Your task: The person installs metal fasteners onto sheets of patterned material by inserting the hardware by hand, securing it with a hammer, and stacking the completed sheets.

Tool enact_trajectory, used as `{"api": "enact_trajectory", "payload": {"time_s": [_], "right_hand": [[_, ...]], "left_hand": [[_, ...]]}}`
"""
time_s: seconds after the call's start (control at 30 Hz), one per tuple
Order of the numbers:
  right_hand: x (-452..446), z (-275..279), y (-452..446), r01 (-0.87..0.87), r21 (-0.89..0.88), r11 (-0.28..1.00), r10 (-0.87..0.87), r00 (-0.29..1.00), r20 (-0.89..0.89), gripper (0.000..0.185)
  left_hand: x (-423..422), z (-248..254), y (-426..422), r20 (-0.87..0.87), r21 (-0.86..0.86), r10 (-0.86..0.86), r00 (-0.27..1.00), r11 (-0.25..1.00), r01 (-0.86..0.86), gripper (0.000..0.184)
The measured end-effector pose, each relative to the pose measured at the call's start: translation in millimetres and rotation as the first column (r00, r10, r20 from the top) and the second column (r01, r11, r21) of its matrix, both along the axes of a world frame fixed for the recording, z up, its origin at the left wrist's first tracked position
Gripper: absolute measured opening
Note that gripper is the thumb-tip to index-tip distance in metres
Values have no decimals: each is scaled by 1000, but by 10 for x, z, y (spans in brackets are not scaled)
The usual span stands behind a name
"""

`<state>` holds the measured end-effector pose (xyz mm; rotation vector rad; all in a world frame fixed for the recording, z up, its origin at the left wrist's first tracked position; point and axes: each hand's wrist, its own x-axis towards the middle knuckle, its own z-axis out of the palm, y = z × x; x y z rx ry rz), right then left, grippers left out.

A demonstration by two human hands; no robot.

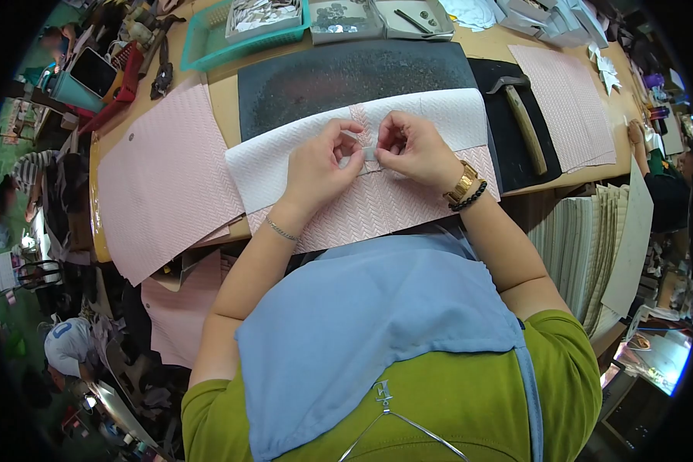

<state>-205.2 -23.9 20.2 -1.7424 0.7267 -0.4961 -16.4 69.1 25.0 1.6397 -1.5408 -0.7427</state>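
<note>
A woven-textured sheet (346, 212) lies in front of me, pink with its white side (273, 165) showing along the far part. A small pale strip (369, 154) spans the gap between my hands above it. My right hand (420, 150) pinches the strip's right end between thumb and curled fingers. At the left end, my left hand (323, 162) has its thumb and bent fingers closed on the strip. A dark, worn work mat (346, 73) reaches under the far edge of the sheet.
Pink sheets (165, 177) lie on the left, and more pink sheets (570, 108) on the right. A hammer (525, 127) rests on a black pad. Along the back stand a teal basket (204, 42) and trays of small metal parts (346, 23). Pliers (163, 69) lie back left.
</note>
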Motion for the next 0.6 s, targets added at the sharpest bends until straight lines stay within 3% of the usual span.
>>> {"api": "enact_trajectory", "payload": {"time_s": [0.2, 0.5, 0.6], "right_hand": [[10, -49, -19, -8, 4, 1000, 7, 1000, 20, 17], [23, -24, -66, -8, 164, 986, 7, 1000, 6, 18], [37, -55, -76, -17, 103, 994, 16, 1000, 13, 18]], "left_hand": [[-16, 57, -17, 10, 56, 9, 1000, 998, -9, 35], [12, 105, -95, -72, 163, 0, 997, 986, 12, 35], [-9, 106, -93, -44, 141, 23, 999, 990, -17, 33]]}}
